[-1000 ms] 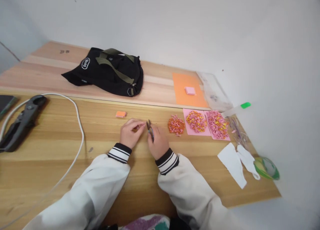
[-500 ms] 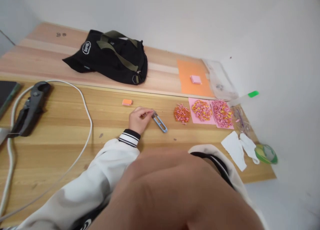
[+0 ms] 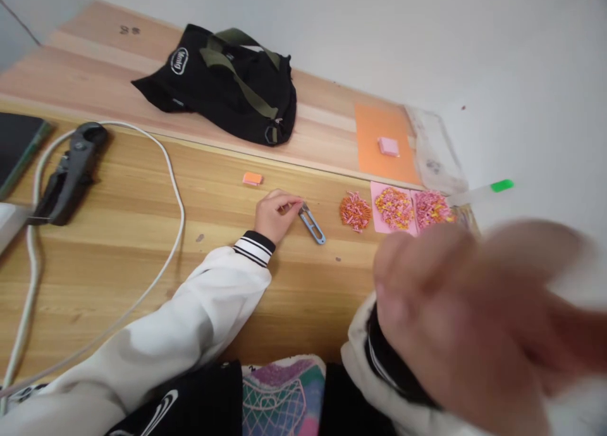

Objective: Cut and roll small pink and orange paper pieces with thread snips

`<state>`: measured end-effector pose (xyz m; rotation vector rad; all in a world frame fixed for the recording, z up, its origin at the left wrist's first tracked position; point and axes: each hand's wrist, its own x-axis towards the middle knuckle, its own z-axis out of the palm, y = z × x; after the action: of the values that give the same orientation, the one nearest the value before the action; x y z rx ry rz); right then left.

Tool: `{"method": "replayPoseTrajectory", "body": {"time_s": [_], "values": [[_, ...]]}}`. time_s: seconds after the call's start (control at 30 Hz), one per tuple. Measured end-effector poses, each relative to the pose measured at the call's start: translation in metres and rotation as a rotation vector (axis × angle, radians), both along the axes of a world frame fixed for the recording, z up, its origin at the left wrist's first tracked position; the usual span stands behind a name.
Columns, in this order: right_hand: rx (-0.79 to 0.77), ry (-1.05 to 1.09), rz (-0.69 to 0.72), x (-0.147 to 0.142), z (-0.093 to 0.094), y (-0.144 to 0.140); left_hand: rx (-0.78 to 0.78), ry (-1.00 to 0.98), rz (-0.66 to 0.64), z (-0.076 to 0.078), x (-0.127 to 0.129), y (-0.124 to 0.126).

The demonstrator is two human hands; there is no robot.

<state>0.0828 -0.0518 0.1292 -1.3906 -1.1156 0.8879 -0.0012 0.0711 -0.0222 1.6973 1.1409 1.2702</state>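
And here on the wood-grained table, we have slim blue snips, their long handle pierced by slots and rounded at the far end, with a darker, narrow tip. They lie flat and slanted, the tip right at the left hand. What a spread of texture just beyond! A loose, rounded heap of orange and pink bits, spiky at the edges like short curls; next to it a mixed pile of pink, orange and yellow on smooth pink paper, and a mostly pink pile beside that, partly behind the raised fingers. Nearer the middle sits a small oblong block, orange on top, pink along the edge.

To the hands, then! The left rests low, wrist just clear of its ribbed, black-and-white striped cuff, thumb and forefinger pinched together beside the snips' tip. Anything between those fingertips is too small to make out, and whether they touch the metal, I cannot tell. The right hand is up close to the camera, well apart from the snips, big and badly blurred, its fingers bent; whether they are closed on anything, I cannot tell.
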Motion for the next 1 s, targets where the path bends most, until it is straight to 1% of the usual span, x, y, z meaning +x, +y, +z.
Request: {"method": "replayPoseTrajectory", "body": {"time_s": [0.07,0.1,0.13,0.17,0.23,0.3,0.33,0.43,0.5,0.53,0.6,0.7,0.77,0.9,1.0], "values": [[0.163,0.084,-0.128,0.009,-0.021,0.024,0.018,0.012,0.013,0.000,0.000,0.000],[0.195,0.112,-0.177,0.011,-0.035,0.035,0.040,0.027,0.019,0.000,-0.001,0.000],[0.169,0.113,-0.211,0.012,-0.050,0.045,0.071,0.050,0.023,0.000,-0.001,0.000],[0.090,0.097,-0.224,0.012,-0.066,0.053,0.109,0.081,0.026,0.000,-0.002,0.000],[-0.077,-0.049,-0.263,0.010,-0.095,0.063,0.196,0.164,0.025,0.000,-0.003,0.000],[-0.203,-0.150,-0.260,0.010,-0.116,0.067,0.275,0.269,0.030,-0.001,-0.004,-0.001],[-0.233,-0.138,-0.236,0.010,-0.123,0.068,0.305,0.322,0.034,-0.002,-0.005,-0.001],[-0.240,0.018,-0.162,0.012,-0.131,0.067,0.367,0.426,0.043,-0.004,-0.005,-0.002],[-0.232,0.100,-0.149,0.013,-0.133,0.067,0.360,0.418,0.033,-0.004,-0.005,-0.003],[-0.235,0.121,-0.153,0.013,-0.134,0.067,0.331,0.388,0.024,-0.003,-0.004,-0.003],[-0.246,0.145,-0.158,0.014,-0.135,0.068,0.216,0.291,-0.005,0.000,-0.004,-0.002],[-0.248,0.144,-0.152,0.015,-0.138,0.069,-0.007,0.114,-0.057,0.004,-0.004,-0.001],[-0.235,0.128,-0.125,0.016,-0.140,0.070,-0.107,0.048,-0.099,0.005,-0.004,-0.001],[-0.159,0.061,-0.040,0.016,-0.144,0.073,-0.199,-0.007,-0.138,0.004,-0.002,-0.001],[-0.105,-0.001,-0.030,0.014,-0.148,0.074,-0.275,-0.111,-0.127,0.002,-0.001,0.000]]}}
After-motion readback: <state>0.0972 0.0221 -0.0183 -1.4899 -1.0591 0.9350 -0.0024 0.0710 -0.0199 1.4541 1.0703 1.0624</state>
